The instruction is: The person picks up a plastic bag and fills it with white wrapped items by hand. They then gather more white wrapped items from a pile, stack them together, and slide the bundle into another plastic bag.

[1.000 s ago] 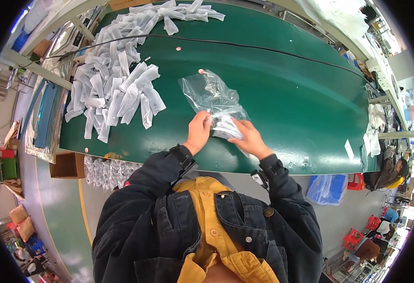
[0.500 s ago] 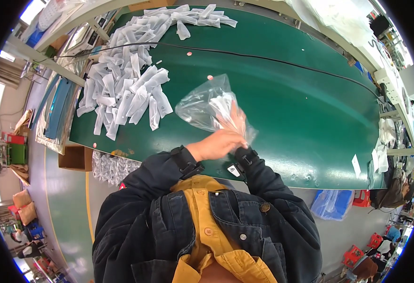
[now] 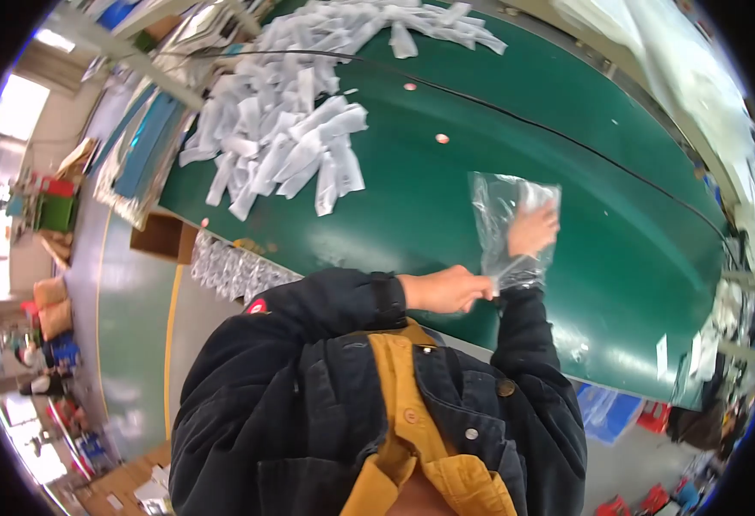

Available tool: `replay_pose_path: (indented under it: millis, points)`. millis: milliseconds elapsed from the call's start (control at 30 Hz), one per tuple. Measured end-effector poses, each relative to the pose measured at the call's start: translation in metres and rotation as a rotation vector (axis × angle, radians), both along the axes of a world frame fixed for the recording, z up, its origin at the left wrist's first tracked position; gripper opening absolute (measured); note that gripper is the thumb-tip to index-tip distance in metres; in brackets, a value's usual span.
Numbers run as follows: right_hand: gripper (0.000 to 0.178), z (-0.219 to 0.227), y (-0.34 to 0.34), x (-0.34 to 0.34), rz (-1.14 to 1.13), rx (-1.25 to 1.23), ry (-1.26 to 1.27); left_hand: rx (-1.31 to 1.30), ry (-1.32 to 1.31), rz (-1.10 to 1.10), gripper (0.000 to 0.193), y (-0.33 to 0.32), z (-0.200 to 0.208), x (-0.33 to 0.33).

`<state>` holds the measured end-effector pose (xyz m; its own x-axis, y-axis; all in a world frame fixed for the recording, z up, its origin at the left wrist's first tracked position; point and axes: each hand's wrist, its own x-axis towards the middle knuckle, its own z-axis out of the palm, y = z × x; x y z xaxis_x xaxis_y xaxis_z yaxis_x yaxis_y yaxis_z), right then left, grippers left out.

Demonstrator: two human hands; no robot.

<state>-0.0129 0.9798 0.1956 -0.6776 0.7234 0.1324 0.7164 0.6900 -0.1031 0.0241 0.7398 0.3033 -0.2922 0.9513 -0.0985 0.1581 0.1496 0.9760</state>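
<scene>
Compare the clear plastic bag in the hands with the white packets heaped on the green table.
The clear plastic bag is see-through and single; the white packets are opaque and many. The bag is held up off the green table, with the right hand inside it and the left hand pinching its mouth; the packets lie loose in a heap, untouched. Both look like thin, flexible packaging.

A single head-worn fisheye view looks steeply down from above the person's chest, facing forward over the green desk (image 3: 412, 206). The dark jacket (image 3: 308, 404) fills the lower middle, very near the lens; the forearms rise from it toward the desk just ahead. The desk's straight edges bow toward the round rim. The workshop floor (image 3: 128, 310) curves away at the left, well below, and a black border rings the picture's corners.
</scene>
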Motion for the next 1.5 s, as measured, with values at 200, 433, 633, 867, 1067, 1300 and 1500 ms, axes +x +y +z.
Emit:
replay_pose_path:
  millis: [200, 433, 633, 867, 1067, 1300, 1500]
  points:
    - [0.071, 0.006, 0.006, 0.045, 0.394, 0.163, 0.195, 0.044, 0.699, 0.569, 0.035, -0.051, -0.037, -0.036]
    - [0.02, 0.032, 0.009, 0.188, 0.302, 0.04, -0.227, -0.488, 1.017, 0.981, 0.052, -0.14, -0.097, -0.135]
    - [0.013, 0.145, -0.014, 0.156, 0.166, 0.05, 0.125, -0.429, 1.004, 0.598, 0.051, -0.177, -0.097, -0.113]
    - [0.036, 0.127, -0.196, -0.015, 1.101, -0.603, 0.394, -0.261, 0.971, 0.163, 0.042, -0.255, -0.086, -0.098]
    - [0.04, 0.007, -0.255, -0.11, 1.236, -0.478, 0.03, -0.117, 0.905, 0.134, 0.044, -0.294, -0.083, -0.089]
    - [0.015, 0.06, -0.253, -0.048, 0.966, -1.306, -0.032, -0.092, 0.859, 0.712, 0.045, -0.251, -0.041, -0.055]
    - [0.01, 0.079, -0.26, -0.04, 0.941, -1.697, -0.028, -0.323, 0.378, 0.552, 0.034, -0.259, -0.063, -0.051]
